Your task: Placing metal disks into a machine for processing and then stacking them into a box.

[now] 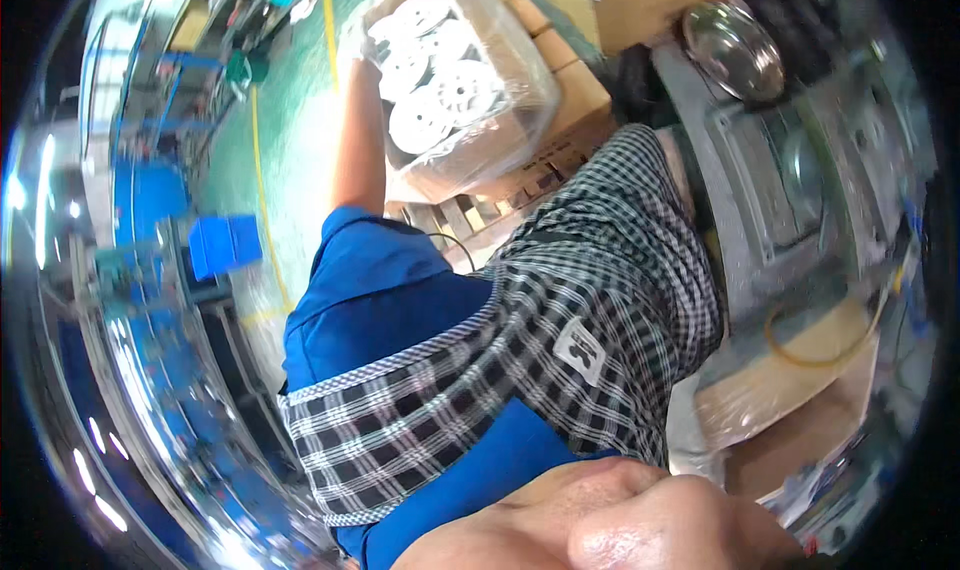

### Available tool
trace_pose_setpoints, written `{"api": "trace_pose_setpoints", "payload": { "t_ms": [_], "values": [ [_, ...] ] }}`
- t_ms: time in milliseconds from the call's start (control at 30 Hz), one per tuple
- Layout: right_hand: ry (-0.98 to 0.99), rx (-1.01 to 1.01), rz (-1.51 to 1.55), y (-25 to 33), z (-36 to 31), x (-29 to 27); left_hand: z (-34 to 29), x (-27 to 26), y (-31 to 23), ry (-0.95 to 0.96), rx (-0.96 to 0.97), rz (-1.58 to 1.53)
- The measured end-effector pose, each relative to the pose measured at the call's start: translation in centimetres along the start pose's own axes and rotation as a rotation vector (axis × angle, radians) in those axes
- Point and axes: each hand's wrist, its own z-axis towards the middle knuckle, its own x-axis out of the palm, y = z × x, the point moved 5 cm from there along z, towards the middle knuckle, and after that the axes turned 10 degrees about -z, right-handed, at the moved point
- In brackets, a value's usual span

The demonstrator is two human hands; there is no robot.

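My left arm, in a blue short sleeve, stretches out to the left edge of a cardboard box. My left hand (363, 58) is at the box's rim, pale and washed out, and its fingers cannot be made out. The box is lined with a clear plastic bag (515, 30). Inside it lie several white round discs (466, 90) with holes in them, piled on one another; those nearest my hand are the closest things to it. My right hand is out of view.
More cardboard cartons (575, 95) stand under and beside the lined box. To the right is a grey metal machine bed (745, 195) with a shiny metal bowl (733, 50) on it. A blue bin (225, 246) stands left, beyond a yellow floor line.
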Motion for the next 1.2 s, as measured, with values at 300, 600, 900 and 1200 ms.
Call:
{"api": "trace_pose_setpoints", "payload": {
  "t_ms": [300, 600, 900, 1200],
  "values": [
    [-0.595, -0.287, 0.746, 11.1, 0.1, -27.6, 6.0, -11.4, 5.1, 0.084, 0.086, -0.066],
    [-0.133, -0.106, 1.013, 16.3, 1.7, -30.7, 1.5, -7.2, 1.0, 0.512, 0.537, 0.178],
    [0.249, -0.31, 1.683, 31.6, 5.2, -31.8, -7.2, 1.2, -3.6, 0.727, 0.083, -0.228],
    [1.353, -0.569, 2.77, 47.2, 13.3, -30.4, -31.3, 19.6, -1.5, 2.036, 0.304, 0.09]
  ]
}}
